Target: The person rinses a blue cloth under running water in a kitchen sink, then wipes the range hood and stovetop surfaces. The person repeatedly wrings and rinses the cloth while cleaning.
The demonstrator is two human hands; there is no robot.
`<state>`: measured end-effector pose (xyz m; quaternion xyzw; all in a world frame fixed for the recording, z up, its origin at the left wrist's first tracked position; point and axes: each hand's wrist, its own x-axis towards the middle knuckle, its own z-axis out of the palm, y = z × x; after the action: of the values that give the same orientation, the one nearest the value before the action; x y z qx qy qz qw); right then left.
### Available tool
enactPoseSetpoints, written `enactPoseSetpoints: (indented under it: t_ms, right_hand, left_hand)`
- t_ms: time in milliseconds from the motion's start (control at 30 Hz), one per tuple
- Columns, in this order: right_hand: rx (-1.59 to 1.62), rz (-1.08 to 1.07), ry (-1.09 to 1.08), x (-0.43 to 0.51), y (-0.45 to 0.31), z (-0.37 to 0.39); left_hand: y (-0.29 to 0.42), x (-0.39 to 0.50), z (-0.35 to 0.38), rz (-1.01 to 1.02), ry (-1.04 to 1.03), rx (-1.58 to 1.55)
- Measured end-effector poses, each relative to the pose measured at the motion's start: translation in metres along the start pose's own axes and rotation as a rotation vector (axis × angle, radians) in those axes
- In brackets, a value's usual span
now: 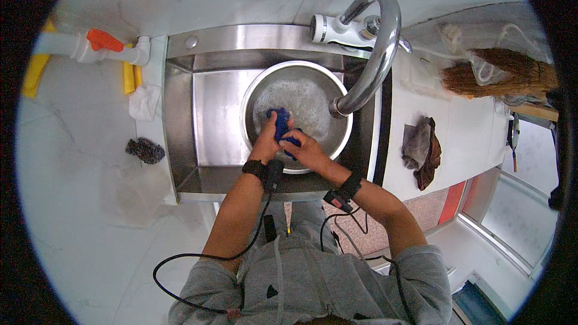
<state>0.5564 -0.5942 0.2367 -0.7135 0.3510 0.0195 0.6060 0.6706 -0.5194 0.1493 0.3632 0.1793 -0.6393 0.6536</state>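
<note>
A dark blue cloth is bunched between my two hands, over the near left part of a round metal basin. My left hand grips it from the left, thumb along its side. From the right, my right hand pinches the cloth's lower end with bent fingers. Cloudy water with white suds fills the basin. The basin stands in the right part of a stainless steel sink. My fingertips are partly hidden by the cloth.
A chrome faucet spout arches over the basin's right rim from a white faucet body. Grey and brown cloths lie on the right counter, with a straw brush behind. Left are a white cloth and a dark scouring pad. Cables trail from both wrists.
</note>
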Motion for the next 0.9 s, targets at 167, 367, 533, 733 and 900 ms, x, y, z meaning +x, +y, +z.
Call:
enactPoseSetpoints:
  t_ms: [167, 367, 533, 733, 900]
  right_hand:
    - [-0.593, 0.047, 0.239, 0.028, 0.011, 0.003]
    - [-0.628, 0.254, 0.268, 0.065, 0.071, -0.027]
    - [-0.175, 0.085, 0.508, 0.060, 0.103, -0.050]
    - [-0.005, 0.247, 0.007, 0.045, 0.083, -0.025]
    - [-0.007, -0.209, 0.109, 0.003, 0.024, 0.011]
  left_hand:
    - [-0.028, -0.002, 0.011, 0.425, -0.125, 0.578]
    - [-0.035, -0.002, 0.039, -0.029, 0.105, 0.003]
    - [-0.007, -0.016, 0.011, 0.022, 0.160, 0.121]
    - [-0.006, -0.001, -0.007, -0.099, 0.243, -0.024]
    - [-0.004, 0.002, -0.010, 0.082, -0.005, 0.183]
